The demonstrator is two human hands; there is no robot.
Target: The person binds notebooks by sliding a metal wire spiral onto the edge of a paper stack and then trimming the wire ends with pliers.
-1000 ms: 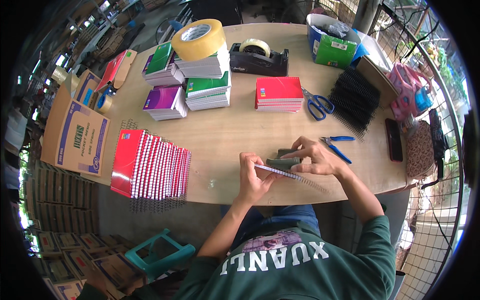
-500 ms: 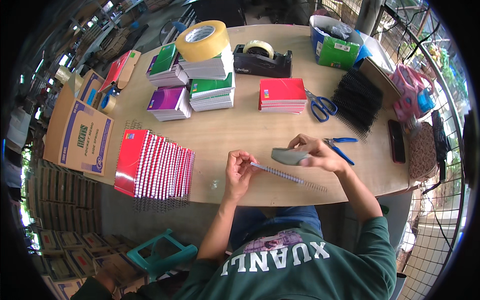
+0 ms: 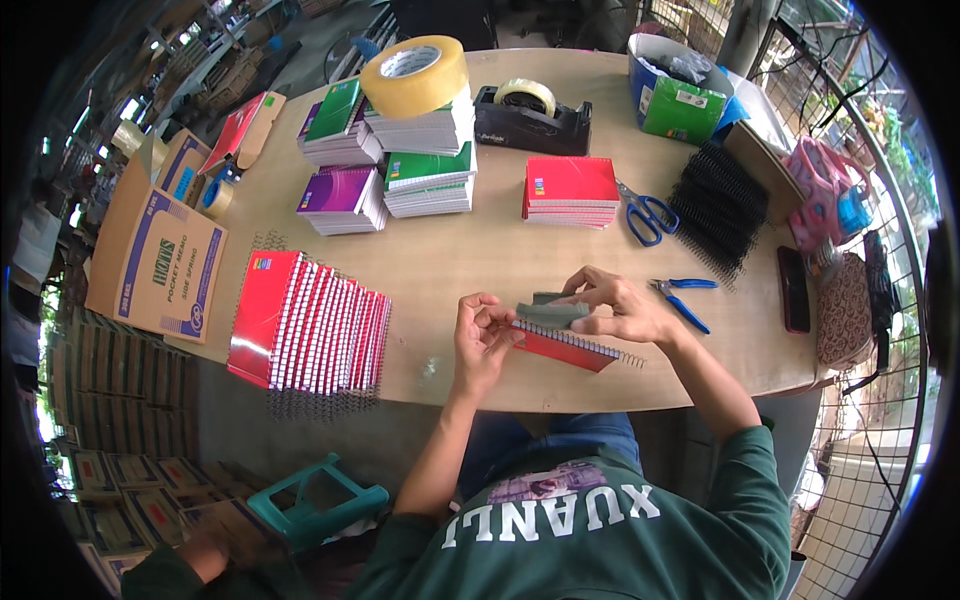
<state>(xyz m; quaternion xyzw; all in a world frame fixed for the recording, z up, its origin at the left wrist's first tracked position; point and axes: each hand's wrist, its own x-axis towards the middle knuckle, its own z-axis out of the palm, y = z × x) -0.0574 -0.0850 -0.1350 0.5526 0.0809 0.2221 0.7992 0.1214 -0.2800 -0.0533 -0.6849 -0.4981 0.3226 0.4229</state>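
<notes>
Pale wooden table (image 3: 450, 262) beneath and all around the fingers, with a cardboard box (image 3: 162, 268) well off to their left. Between the fingers of both hands, above the table's near edge: a slim red notebook (image 3: 566, 350). Looks bright red and smooth on the cover, and stands tipped up, coiled edge on top and cover turned toward the body. Slants from the left fingertips nearer to the body on the right. Shows a close row of dark wire loops (image 3: 575, 338) along that top edge, plus a springy tail of bare wire (image 3: 632, 361) poking out past the cover, just under the right fingers.

With the left hand (image 3: 482, 333), pinches the notebook's left end, thumb and fingers together on it. With the right hand (image 3: 622, 308), clamps thumb and fingers on a grey-green block (image 3: 553, 313), right along the far side of the loops; actual contact there too small to tell.

Just right of the right fingers, blue-handled pliers (image 3: 692, 284); farther ahead, blue scissors (image 3: 645, 215) beside a dark heap of coils (image 3: 718, 205). Straight ahead of the fingers, a short stack of red notebooks (image 3: 570, 182). Left of the left fingers, a long row of coiled red notebooks (image 3: 312, 322).
</notes>
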